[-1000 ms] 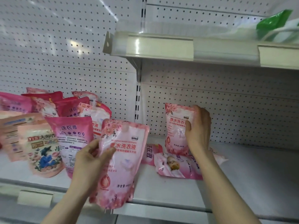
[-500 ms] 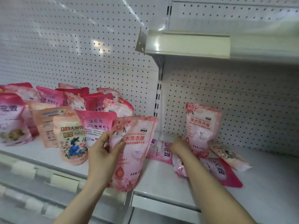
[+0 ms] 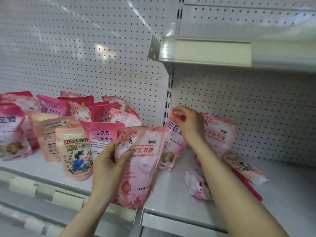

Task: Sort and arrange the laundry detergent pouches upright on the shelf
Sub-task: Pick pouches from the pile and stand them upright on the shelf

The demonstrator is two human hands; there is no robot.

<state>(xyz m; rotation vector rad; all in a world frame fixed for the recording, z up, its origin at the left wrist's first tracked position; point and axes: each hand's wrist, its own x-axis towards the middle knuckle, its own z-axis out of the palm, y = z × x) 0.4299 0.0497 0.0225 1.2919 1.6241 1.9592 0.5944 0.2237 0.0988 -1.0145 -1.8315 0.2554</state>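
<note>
- The white metal shelf [image 3: 172, 192] runs under both hands. A crowd of pink and peach pouches [image 3: 71, 134] stands left of the left hand [image 3: 109, 166].
- The pale pink floral plastic pouch [image 3: 142, 161] is upright right of the left hand, which grips its edge, thumb on its front.
- The pink pouch with purple lettering [image 3: 172, 135] sits below the right hand [image 3: 188, 124], which pinches its top, wrist bent.
- 1 matching floral pouch [image 3: 222, 135] stands just behind that hand.
- 1 peach pouch [image 3: 244, 168] lies flat right of the forearm.

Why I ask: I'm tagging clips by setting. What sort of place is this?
Probably a shop aisle being stocked: white pegboard back panels, metal shelves with price-label strips along their front edges, and many detergent pouches of a few repeated brands grouped together.
</note>
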